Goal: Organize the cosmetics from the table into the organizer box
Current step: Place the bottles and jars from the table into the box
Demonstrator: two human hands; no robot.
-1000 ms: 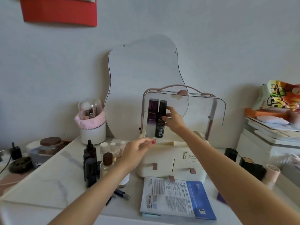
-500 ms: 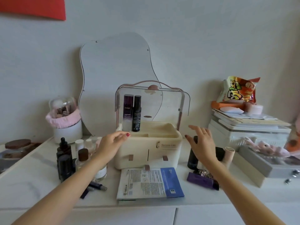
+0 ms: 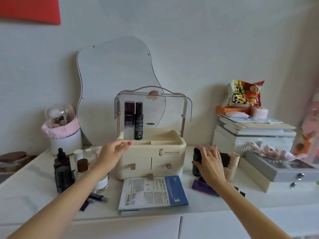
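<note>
The cream organizer box [image 3: 170,163] stands mid-table with its clear lid raised. A purple bottle [image 3: 129,118] and a black bottle [image 3: 138,121] stand upright in its back left compartment. My left hand [image 3: 110,156] is at the box's front left corner, fingers relaxed and holding nothing. Right of the box, my right hand [image 3: 210,163] wraps a short black bottle [image 3: 196,168] on the table, thumb across its front and fingers over its cap. A beige tube [image 3: 233,163] and a black jar [image 3: 225,159] sit just behind that hand.
Several dark dropper bottles [image 3: 62,169] and small vials crowd the table left of the box. A sheet-mask packet [image 3: 151,192] lies in front of it, with a purple packet [image 3: 202,186] beside it. A brush holder [image 3: 65,138], a mirror [image 3: 112,75], stacked white boxes [image 3: 250,135] and a grey drawer case [image 3: 284,171] ring the area.
My right hand left the black bottle standing in the box, swung right and came down onto the short black bottle on the table. My left hand stayed by the box corner.
</note>
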